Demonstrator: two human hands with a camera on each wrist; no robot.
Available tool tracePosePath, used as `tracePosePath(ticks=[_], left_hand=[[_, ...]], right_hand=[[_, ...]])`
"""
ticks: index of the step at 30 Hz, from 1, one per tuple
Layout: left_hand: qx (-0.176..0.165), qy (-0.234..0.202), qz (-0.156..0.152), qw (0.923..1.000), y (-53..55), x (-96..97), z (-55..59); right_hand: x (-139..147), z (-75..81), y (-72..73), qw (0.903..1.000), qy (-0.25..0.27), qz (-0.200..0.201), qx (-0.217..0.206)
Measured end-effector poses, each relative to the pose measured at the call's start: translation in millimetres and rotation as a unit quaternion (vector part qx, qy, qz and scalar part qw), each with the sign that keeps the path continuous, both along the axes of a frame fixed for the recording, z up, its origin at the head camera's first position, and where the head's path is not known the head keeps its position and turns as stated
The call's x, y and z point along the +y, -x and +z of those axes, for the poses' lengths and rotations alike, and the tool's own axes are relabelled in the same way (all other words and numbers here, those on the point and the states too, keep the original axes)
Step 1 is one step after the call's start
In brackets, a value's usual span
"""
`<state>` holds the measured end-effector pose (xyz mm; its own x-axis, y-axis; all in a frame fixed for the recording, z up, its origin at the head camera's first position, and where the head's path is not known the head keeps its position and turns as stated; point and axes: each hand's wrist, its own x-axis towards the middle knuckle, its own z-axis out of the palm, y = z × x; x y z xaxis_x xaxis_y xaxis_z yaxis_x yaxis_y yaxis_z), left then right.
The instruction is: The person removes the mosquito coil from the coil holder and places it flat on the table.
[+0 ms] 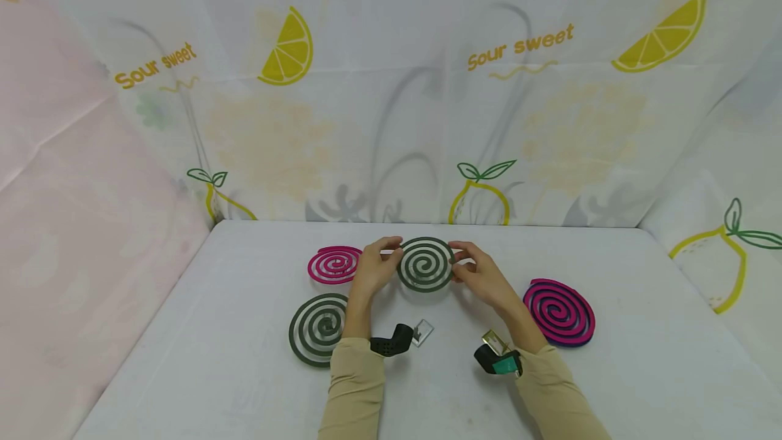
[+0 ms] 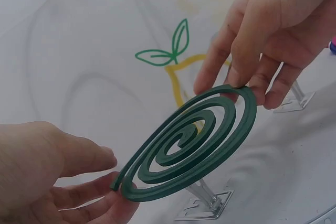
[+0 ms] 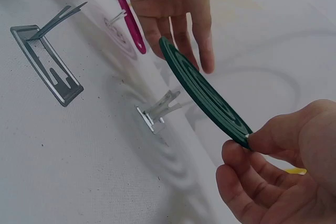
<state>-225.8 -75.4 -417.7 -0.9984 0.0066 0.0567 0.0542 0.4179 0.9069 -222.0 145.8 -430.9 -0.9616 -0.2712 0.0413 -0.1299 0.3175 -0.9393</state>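
Observation:
A dark green mosquito coil is held tilted above the table, between both hands, near the table's far edge. My right hand pinches its rim between thumb and fingers. On the opposite side, my left hand has its fingers extended under the rim, and its thumb stands off from the coil. Beneath the coil stands a small metal coil stand with upright prongs. In the head view the coil hides that stand. Another metal stand lies nearer, between the forearms.
Left of my left hand is a pink coil, raised on a stand. A second green coil sits nearer, partly behind the left forearm. Stacked pink and dark coils lie at right. A gold-coloured stand is by the right wrist camera.

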Motion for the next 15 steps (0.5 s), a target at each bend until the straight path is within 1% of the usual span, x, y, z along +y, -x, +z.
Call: tracePosePath(ticks=[8, 12, 15], left_hand=[[-0.018, -0.019, -0.001, 0.9997, -1.3, 3.7, 4.2], [-0.013, -0.016, -0.005, 0.9998, -0.5, 5.1, 4.1], [-0.008, -0.009, -0.005, 0.9999, -0.3, 6.2, 4.1]], right_hand=[[4.1, 6.2, -1.3, 1.0000, -0.004, -0.007, 0.004], [6.1, 9.3, -1.6, 0.9999, -0.004, -0.010, 0.005], [8.2, 10.2, -1.1, 0.9998, -0.014, -0.015, 0.001]])
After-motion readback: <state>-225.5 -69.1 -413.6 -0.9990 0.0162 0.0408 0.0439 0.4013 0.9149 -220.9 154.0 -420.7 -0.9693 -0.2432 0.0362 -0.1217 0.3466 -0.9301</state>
